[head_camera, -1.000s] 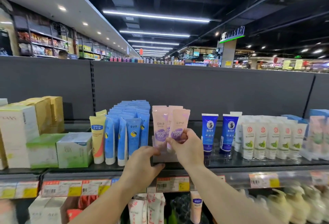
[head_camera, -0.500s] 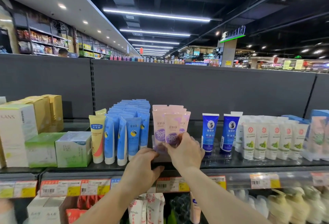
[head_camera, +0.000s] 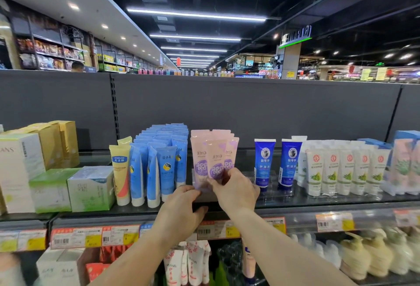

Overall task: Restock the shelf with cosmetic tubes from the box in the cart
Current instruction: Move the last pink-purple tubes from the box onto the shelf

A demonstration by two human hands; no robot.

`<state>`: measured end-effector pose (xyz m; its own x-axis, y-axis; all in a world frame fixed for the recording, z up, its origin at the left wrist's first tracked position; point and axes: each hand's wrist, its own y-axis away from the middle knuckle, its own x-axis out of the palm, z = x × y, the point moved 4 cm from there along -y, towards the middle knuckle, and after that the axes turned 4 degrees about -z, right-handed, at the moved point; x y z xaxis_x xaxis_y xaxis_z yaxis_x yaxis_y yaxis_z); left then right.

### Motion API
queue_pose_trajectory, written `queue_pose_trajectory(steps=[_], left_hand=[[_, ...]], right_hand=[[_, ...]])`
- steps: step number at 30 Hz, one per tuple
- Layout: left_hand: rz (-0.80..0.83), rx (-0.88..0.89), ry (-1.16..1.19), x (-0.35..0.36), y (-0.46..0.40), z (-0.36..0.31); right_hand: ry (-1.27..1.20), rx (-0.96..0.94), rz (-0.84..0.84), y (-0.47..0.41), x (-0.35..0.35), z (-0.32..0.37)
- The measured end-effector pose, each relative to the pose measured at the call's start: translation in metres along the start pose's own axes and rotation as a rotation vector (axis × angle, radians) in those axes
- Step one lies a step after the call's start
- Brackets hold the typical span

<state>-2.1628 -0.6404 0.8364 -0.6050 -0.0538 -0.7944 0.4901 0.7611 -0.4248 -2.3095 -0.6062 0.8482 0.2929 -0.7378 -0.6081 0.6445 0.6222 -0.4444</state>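
Pink-and-purple plastic cosmetic tubes (head_camera: 214, 157) stand cap-down in a small cluster on the dark glass shelf (head_camera: 318, 200), between the light-blue tubes (head_camera: 163, 160) and the two dark-blue tubes (head_camera: 276, 165). Right hand (head_camera: 236, 191) pinches the lower part of the front pink tube; left hand (head_camera: 181, 208) rests at the shelf edge, fingertips touching the cluster's base, whether gripping I cannot tell. Best, I judge, to seat the cap flat, label forward, steadying the neighbours before letting go.
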Motion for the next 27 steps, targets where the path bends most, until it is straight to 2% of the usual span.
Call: queue_pose_trajectory(steps=[5, 12, 27], left_hand=[[0.045, -0.014, -0.002, -0.003, -0.002, -0.001], [0.032, -0.076, -0.048, 0.001, -0.001, -0.009], [0.113, -0.16, 0.005, 0.001, -0.002, -0.01]], right_hand=[[0.007, -0.02, 0.043, -0.001, -0.009, -0.01], [0.178, -0.092, 0.105, 0.013, -0.026, -0.031], [0.057, -0.057, 0.084, 0.017, -0.018, -0.043]])
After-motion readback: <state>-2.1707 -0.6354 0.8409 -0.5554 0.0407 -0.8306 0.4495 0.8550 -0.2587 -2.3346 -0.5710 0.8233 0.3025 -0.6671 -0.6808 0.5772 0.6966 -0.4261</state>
